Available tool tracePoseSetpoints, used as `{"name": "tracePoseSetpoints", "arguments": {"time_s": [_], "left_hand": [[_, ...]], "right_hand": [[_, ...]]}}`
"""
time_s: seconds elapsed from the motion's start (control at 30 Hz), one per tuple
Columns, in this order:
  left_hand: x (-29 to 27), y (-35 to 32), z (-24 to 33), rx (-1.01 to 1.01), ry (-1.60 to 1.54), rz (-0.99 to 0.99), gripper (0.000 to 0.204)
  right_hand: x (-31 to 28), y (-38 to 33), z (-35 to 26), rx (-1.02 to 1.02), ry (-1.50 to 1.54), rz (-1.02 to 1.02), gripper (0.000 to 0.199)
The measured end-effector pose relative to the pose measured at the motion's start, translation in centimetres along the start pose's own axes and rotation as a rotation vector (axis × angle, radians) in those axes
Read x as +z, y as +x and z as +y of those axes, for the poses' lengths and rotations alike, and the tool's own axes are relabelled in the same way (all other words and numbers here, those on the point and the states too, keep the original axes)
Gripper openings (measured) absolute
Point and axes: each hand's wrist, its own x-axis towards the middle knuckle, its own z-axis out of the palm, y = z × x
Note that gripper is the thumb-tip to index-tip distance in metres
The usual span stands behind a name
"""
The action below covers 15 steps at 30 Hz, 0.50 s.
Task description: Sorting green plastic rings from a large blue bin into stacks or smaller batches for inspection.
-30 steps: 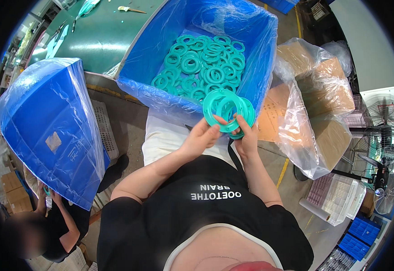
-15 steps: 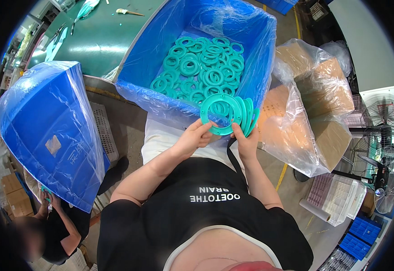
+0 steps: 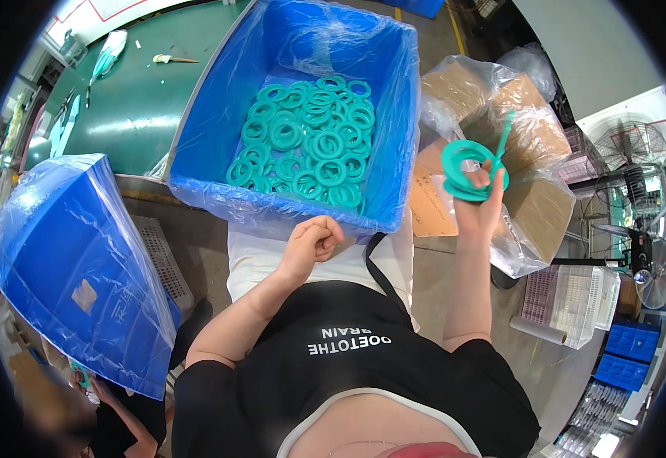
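Observation:
Several flat turquoise rings (image 3: pixel 455 156) are gripped in my right hand (image 3: pixel 480 204), stacked loosely, with one tilted up on edge. That hand is out to the right, above a plastic-lined cardboard box. My left hand (image 3: pixel 311 243) is closed with its fingers curled and nothing seen in them. It is held in front of my body, just short of the near rim of a blue bin (image 3: pixel 218 114) lined with clear film. A heap of thicker turquoise rings (image 3: pixel 302 141) covers the bin's bottom.
A green-topped table (image 3: pixel 138 99) with a brush (image 3: pixel 174 59) stands behind left. Another film-covered blue bin (image 3: pixel 81 259) is tilted at left, beside a co-worker (image 3: pixel 123 424) handling a turquoise ring. The open cardboard box (image 3: pixel 543 221) and a fan (image 3: pixel 642 237) are at right.
My right hand has carried the rings from the bin's near rim to the right, over the cardboard box. My left hand has let go of the front ring and curled closed.

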Motion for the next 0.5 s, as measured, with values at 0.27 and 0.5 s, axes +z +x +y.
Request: {"name": "tracePoseSetpoints", "arguments": {"time_s": [0.27, 0.5], "left_hand": [[3.2, -0.5, 0.2, 0.245, 0.628, 0.175, 0.017], [1.9, -0.3, 0.3, 0.706, 1.268, 0.17, 0.028]], "right_hand": [[0.2, -4.3, 7.3, 0.209, -0.633, -0.272, 0.027], [3.4, -6.9, 12.6, 0.398, -0.524, -0.398, 0.029]]}}
